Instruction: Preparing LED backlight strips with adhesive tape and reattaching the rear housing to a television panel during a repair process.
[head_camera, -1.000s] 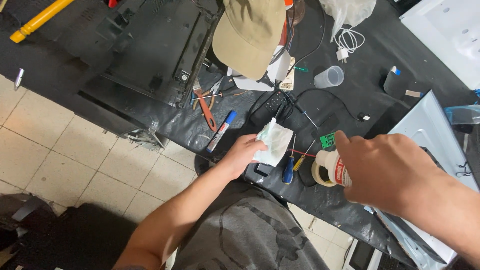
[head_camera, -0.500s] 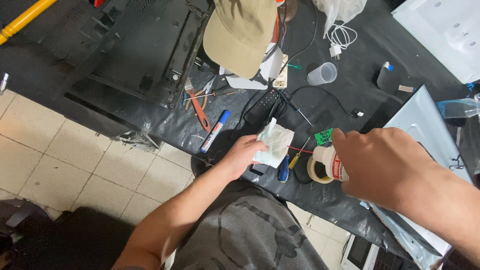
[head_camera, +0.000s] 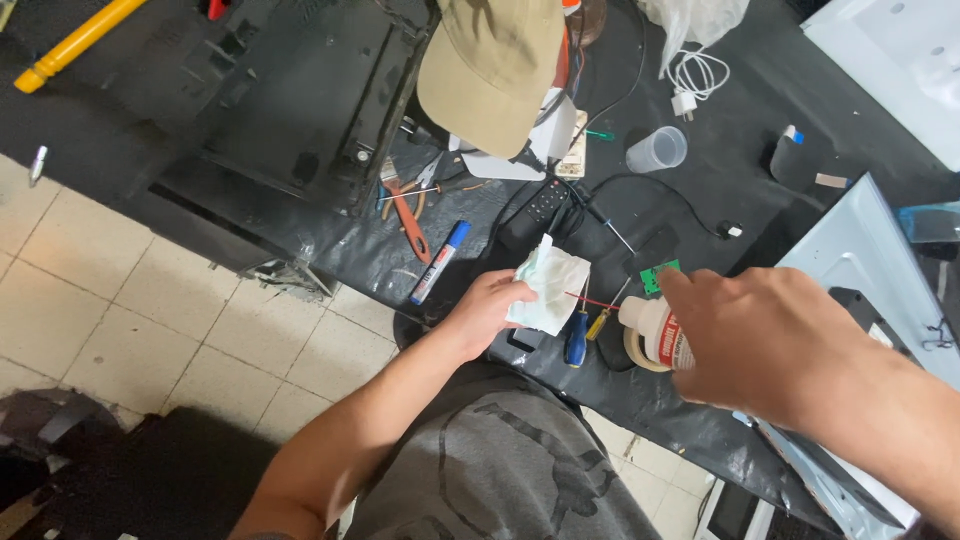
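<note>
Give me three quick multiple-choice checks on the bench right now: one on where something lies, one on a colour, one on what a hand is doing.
1. Where is the tan cap?
A. far side of the bench, above the cloth
B. on the tiled floor
C. under the right hand

2. What colour is the cap of the marker?
A. green
B. blue
C. white

3. What is the left hand doing?
A. resting flat and empty
B. gripping the pliers
C. holding a folded pale cloth

Answers:
1 A, it lies on the black sheet beyond the cloth.
2 B, the tip is blue.
3 C, fingers pinch the cloth; the right hand holds a white spray can.
</note>
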